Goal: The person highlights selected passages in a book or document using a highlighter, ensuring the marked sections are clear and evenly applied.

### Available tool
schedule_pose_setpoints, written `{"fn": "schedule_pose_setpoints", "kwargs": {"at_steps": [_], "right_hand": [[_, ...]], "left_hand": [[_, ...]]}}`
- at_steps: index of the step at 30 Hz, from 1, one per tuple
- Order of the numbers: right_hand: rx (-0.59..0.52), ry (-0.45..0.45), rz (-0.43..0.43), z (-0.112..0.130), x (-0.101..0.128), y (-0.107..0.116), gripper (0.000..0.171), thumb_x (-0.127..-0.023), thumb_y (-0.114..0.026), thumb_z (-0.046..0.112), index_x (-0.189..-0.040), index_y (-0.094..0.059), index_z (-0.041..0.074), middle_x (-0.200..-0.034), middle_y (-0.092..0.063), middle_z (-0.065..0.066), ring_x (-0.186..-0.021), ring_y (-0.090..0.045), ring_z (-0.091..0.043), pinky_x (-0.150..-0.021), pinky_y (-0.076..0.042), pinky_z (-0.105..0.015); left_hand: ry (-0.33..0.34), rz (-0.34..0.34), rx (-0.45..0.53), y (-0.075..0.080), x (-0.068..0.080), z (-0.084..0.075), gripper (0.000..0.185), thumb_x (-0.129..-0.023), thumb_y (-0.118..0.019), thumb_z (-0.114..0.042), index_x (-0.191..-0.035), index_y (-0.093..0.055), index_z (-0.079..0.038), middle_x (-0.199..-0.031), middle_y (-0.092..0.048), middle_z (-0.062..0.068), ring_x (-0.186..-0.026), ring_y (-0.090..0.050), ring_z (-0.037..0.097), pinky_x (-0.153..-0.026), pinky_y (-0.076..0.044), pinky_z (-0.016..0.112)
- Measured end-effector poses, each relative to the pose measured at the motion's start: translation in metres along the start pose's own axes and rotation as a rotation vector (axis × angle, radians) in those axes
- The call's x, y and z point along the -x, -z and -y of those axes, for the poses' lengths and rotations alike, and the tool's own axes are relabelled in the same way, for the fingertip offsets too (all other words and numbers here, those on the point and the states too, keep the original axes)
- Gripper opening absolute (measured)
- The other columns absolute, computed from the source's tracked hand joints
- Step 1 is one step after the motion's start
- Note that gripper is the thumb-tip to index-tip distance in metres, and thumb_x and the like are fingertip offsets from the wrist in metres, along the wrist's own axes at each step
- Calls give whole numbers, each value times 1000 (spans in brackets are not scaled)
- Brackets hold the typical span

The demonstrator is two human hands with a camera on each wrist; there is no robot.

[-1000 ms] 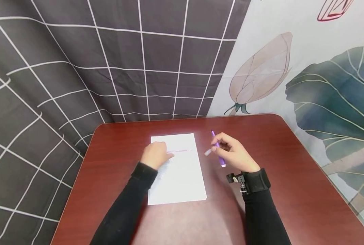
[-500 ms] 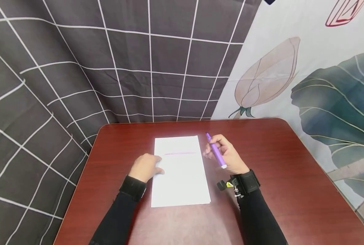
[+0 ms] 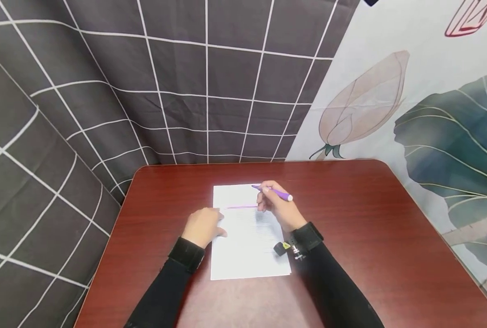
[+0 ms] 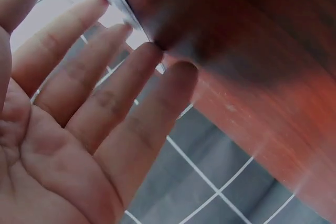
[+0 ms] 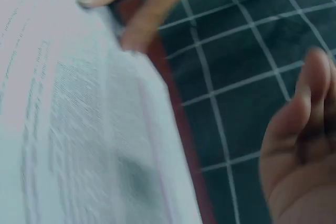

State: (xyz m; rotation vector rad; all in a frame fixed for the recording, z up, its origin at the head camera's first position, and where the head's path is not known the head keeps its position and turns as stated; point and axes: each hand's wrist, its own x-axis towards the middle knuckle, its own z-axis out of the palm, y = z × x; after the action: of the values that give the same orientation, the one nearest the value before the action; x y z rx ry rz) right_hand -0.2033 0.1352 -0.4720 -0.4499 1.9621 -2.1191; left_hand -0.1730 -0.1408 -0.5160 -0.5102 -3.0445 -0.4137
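One purple pen sits pinched in my right hand, long axis roughly level, tip pointing left above the paper. My left hand, fingers flat, pins the paper's left edge.

Table: reddish-brown wood grain. Sheet of paper at the table's middle: white, with fine grey lines of print and one purple stroke across its upper part. Pen above the sheet's far right corner: purple. Sleeves over the table's near edge: black. Cloth behind the table's far left: dark grey with a white grid. Cloth behind its far right: pale, printed with a beige bud and blue-green leaves.
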Motion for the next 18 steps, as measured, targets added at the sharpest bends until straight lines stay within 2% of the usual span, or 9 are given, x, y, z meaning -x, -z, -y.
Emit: {"fn": "schedule_pose_setpoints", "kwargs": {"at_steps": [2, 4, 6, 7, 8, 9, 12, 18], "right_hand": [[11, -74, -30, -6, -10, -10, 31, -120, -46, 20, -135, -60, -3, -91, -63, 2, -76, -69, -13, -77, -60, -26], [22, -139, -46, -13, -18, -19, 32, -118, -46, 20, -137, -59, -2, -90, -59, 0, -74, -70, -13, -76, -61, -26], [33, -194, -72, -20, -25, -27, 25, -116, -48, 17, -131, -58, 0, -88, -59, 0, -73, -72, -12, -74, -64, -26], [45, -213, -90, -23, -27, -30, 20, -114, -50, 14, -127, -58, 1, -87, -61, 0, -72, -74, -11, -72, -65, -25], [57, -230, -109, -26, -29, -34, 15, -112, -53, 12, -122, -58, 2, -86, -63, 0, -71, -75, -10, -71, -66, -24], [67, -247, -127, -28, -30, -37, 11, -110, -55, 11, -118, -58, 4, -85, -65, 1, -71, -75, -9, -69, -66, -24], [95, -269, -144, -33, -32, -44, 6, -106, -60, 7, -111, -62, 3, -82, -71, 1, -70, -77, -7, -68, -67, -24], [145, -275, -120, -40, -35, -54, 6, -107, -61, 6, -109, -63, 1, -85, -75, -2, -69, -78, -7, -66, -66, -22]], "left_hand": [[-2, 6, 6, 0, -1, -2, 56, -78, -106, -40, -125, -88, -14, -139, -83, 13, -120, -82, 37, -97, -69, 54], [1, 20, 5, -3, -3, 0, 58, -78, -106, -43, -126, -88, -15, -142, -82, 13, -121, -81, 36, -99, -69, 53], [0, 43, -8, -6, -6, 1, 59, -79, -105, -45, -128, -87, -17, -140, -82, 13, -119, -80, 34, -101, -68, 52], [10, 69, 2, -1, -6, -3, 59, -80, -104, -45, -129, -87, -16, -139, -83, 13, -117, -80, 34, -102, -68, 51], [-5, 60, -13, -7, -7, 0, 59, -80, -104, -48, -129, -87, -17, -136, -84, 13, -113, -79, 32, -99, -68, 50], [-5, 70, -14, -3, -7, -3, 59, -81, -103, -47, -129, -87, -17, -135, -84, 14, -112, -79, 33, -99, -68, 49], [-14, 70, -12, 7, -4, -9, 56, -84, -102, -45, -128, -87, -14, -132, -84, 17, -110, -79, 35, -98, -67, 49], [24, 91, -1, 17, -2, -10, 57, -83, -103, -43, -130, -86, -15, -133, -84, 16, -110, -78, 35, -101, -67, 50]]}}
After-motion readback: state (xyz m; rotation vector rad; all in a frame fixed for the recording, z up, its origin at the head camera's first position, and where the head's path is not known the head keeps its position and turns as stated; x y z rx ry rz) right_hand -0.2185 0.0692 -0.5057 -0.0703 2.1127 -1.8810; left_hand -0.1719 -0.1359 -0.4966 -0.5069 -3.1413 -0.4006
